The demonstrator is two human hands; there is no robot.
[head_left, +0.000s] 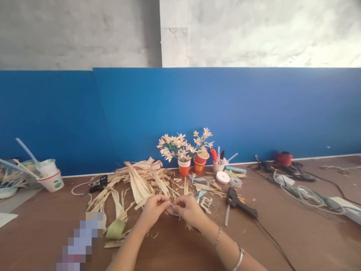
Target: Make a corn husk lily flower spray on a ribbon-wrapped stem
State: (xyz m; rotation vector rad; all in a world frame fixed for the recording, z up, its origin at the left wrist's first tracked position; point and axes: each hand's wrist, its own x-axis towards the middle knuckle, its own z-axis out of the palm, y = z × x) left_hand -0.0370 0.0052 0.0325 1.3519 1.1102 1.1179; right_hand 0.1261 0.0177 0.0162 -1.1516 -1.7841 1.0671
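Observation:
My left hand (154,211) and my right hand (188,210) meet low over the table, thumbs and fingers pinched close together. Whatever they pinch is too small to make out; a bit of pale bluish material (174,213) shows just below the fingertips. Dried corn husks (138,180) lie in a heap behind and left of my left hand. Husk scraps and a light blue strip (200,195) are scattered beyond my right hand. A black glue gun (239,203) rests to the right with a glue stick (227,214) by its nozzle.
Husk flowers stand in red paper cups (184,170) at the back. Nearby are a cup of pens (219,165) and white tape rolls (222,177). A white cup (52,181) holds sticks at far left. Cables and a power strip (345,209) lie right. A blue partition (225,109) closes the back.

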